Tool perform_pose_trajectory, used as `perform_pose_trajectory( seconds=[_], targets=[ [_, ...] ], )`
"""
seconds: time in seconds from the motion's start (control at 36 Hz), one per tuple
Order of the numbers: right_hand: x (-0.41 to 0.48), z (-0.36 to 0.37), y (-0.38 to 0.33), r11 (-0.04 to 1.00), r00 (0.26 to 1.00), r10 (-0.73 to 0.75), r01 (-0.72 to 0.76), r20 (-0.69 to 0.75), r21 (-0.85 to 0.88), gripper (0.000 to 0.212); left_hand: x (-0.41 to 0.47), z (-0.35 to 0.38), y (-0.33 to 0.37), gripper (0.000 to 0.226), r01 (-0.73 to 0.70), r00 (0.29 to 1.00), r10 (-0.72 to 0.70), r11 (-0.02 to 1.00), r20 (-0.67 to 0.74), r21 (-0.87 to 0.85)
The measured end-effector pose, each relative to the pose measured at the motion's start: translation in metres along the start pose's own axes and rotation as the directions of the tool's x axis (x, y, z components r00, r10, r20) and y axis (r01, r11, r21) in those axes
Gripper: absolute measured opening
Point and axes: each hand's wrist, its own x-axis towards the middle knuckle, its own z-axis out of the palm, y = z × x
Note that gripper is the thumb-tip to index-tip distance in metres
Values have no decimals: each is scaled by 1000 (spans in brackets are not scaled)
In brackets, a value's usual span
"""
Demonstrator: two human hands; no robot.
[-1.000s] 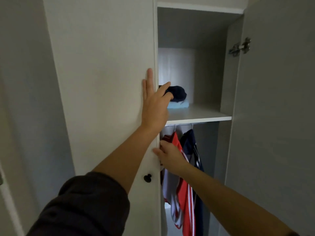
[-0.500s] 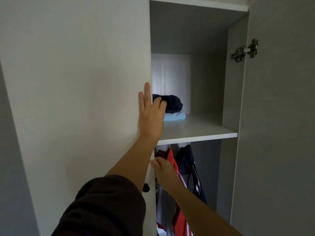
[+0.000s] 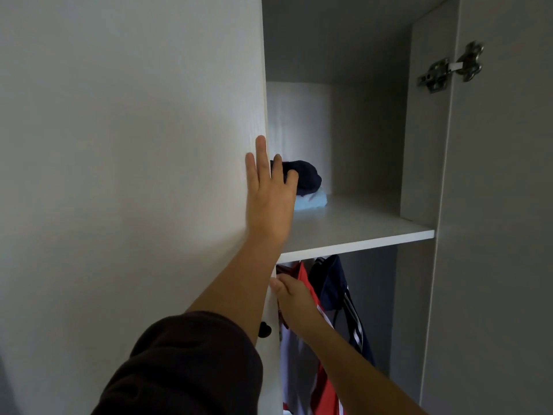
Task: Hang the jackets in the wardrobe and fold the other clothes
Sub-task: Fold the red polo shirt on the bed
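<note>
Your jackets hang under the shelf in the open right half of the wardrobe. The red and white jacket [image 3: 324, 390] is the nearer, left one. The navy jacket with white stripes [image 3: 332, 283] hangs just to its right, touching it. Their tops are hidden by the shelf edge, so you cannot see what they hang from.

On the white wardrobe shelf [image 3: 359, 232] above, at its far left, a dark navy folded garment [image 3: 308, 175] lies on top of a pale blue folded garment [image 3: 314, 202].

Your left hand [image 3: 269, 199] lies flat and wide on the right edge of the pale left wardrobe door [image 3: 134, 175], fingers straight and pointing up. Two fingers rest on the door face, while the others reach past its edge and cover part of the navy folded garment. Its forearm crosses in front of the shelf's left end, and the dark brown sleeve [image 3: 179, 363] fills the near bottom of the view.

Your right hand [image 3: 291, 296] is lower, just under the shelf, with its thumb against the same door edge and its back against the red and white jacket. Its fingers are hidden, so you cannot tell what it holds.

A small black round knob [image 3: 264, 329] sits on the left door, near its edge and partly behind your left forearm. The grey right wardrobe door [image 3: 493, 235] stands open on the right, carried by a silver metal hinge [image 3: 449, 68] near the top.
</note>
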Motion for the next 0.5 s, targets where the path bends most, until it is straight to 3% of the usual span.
perform_pose_trajectory(
  seconds=[0.25,0.36,0.42,0.5],
  targets=[
    [2,1,-1,998,999,32,-33,10,49,26,3,5,-1,44,-9,1000,9,1000,4,-8],
    [-2,0,-7,984,991,129,-132,29,120,27,2,5,-1,41,-5,1000,5,1000,0,-6],
    [-7,-2,-5,937,966,250,-259,67,236,23,2,4,-1,37,-15,1000,15,1000,7,0],
    [-28,-21,-1,760,892,434,-436,122,482,16,0,-1,-4,32,-49,998,49,999,35,0]
  ],
)
